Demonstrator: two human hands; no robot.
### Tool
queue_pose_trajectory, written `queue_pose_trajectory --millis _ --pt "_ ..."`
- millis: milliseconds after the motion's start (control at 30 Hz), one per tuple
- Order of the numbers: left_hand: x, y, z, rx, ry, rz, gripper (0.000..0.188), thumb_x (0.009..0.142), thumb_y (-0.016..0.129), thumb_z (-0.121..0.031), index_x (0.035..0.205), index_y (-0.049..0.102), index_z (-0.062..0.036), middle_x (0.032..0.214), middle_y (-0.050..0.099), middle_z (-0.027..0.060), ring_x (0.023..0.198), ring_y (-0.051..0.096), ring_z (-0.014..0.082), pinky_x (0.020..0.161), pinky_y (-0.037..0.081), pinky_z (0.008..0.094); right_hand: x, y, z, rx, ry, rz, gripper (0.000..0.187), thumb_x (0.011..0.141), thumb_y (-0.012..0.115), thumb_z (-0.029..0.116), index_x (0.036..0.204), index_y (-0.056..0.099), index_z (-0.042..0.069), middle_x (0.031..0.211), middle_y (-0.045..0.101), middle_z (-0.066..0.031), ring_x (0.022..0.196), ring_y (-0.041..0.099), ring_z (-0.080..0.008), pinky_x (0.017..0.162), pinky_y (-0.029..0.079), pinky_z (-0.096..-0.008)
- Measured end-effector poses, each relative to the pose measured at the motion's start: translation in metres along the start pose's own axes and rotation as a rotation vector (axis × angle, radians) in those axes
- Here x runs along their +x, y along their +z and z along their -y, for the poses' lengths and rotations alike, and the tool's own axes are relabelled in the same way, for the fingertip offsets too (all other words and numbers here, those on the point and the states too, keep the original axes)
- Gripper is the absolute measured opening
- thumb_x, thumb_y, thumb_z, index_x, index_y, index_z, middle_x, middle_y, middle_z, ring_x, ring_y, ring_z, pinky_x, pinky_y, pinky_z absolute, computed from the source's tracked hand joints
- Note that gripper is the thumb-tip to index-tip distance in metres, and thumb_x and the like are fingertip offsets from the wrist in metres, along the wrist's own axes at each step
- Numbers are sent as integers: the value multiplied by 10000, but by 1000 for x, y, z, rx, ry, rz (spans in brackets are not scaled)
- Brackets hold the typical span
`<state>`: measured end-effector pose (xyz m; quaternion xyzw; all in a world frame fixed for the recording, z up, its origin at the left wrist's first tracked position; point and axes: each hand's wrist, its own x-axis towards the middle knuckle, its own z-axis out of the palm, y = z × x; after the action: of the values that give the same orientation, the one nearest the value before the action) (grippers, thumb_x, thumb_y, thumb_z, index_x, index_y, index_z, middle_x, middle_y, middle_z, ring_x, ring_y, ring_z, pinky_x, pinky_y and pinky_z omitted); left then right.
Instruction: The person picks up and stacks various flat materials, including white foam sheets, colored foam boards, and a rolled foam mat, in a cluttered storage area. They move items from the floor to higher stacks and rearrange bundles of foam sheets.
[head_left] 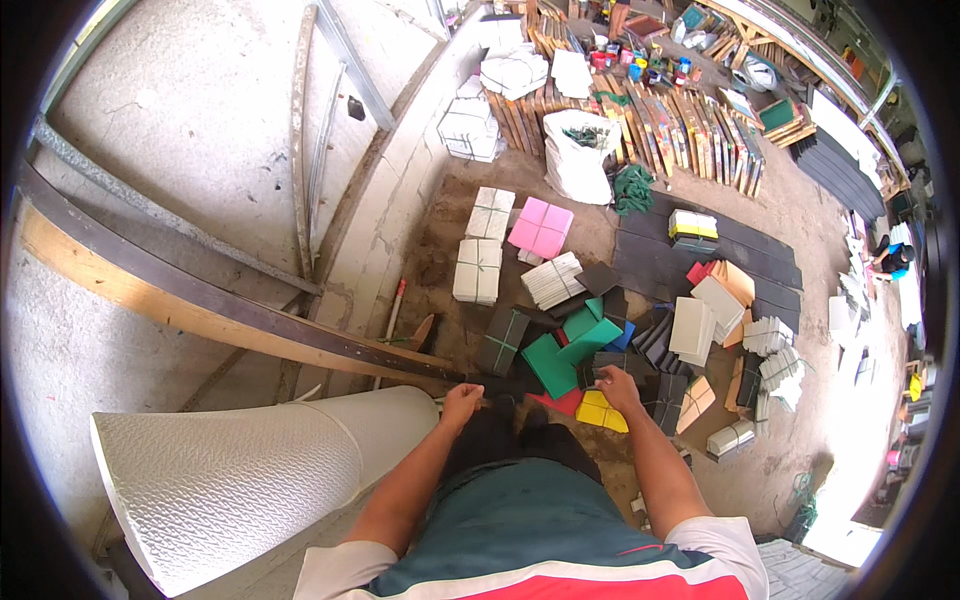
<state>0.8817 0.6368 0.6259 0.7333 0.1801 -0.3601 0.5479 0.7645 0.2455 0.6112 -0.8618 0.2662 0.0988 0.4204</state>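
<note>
My left hand (462, 405) is closed, its fingers drawn together beside the near end of a long dark-topped wooden beam (230, 300). Whether anything thin is inside it, I cannot make out. My right hand (618, 388) is also closed in a pinch, above a yellow tied bundle of sheets (602, 412); what it pinches is too small to tell. In front of and between the hands lie loose green sheets (550, 367) and a black bundle (502, 340) tied with green string. A red sheet (562, 401) shows partly under them.
A big textured white roll (240, 480) lies at my left. Ahead are white bundles (478, 270), a pink bundle (541, 227) and a white sack (580, 155). Rows of upright wooden frames (690, 135) stand farther back. Another person (890, 260) is at the far right.
</note>
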Motion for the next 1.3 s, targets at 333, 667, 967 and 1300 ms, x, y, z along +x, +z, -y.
queue_pose_trajectory --millis 333,667,967,1300 --pt "20 58 -36 67 99 177 326 1006 703 -300 1151 707 -8 1007 711 49 825 651 137 762 541 317 -15 -18 -6 92 57 -86 383 858 784 196 1207 717 55 995 750 -180 939 731 -317 863 560 -431" --pt "40 52 -79 72 77 210 262 1009 707 -266 1104 702 -22 953 696 32 797 633 113 738 529 300 14 -17 42 120 52 -155 366 870 775 177 1205 718 41 931 743 -146 881 726 -260 819 563 -388" --pt "77 28 -128 -156 202 138 224 1010 700 -242 1116 695 -45 977 715 18 779 644 114 683 487 266 110 -41 144 344 -45 -364 330 897 756 197 1187 728 42 923 749 -129 862 718 -224 814 559 -359" --pt "131 56 -212 -207 229 73 223 1007 696 -227 1118 690 -34 986 733 41 766 662 126 672 493 259 229 -62 196 468 -90 -265 278 934 741 152 1165 719 0 863 714 -59 772 683 -135 695 541 -303"
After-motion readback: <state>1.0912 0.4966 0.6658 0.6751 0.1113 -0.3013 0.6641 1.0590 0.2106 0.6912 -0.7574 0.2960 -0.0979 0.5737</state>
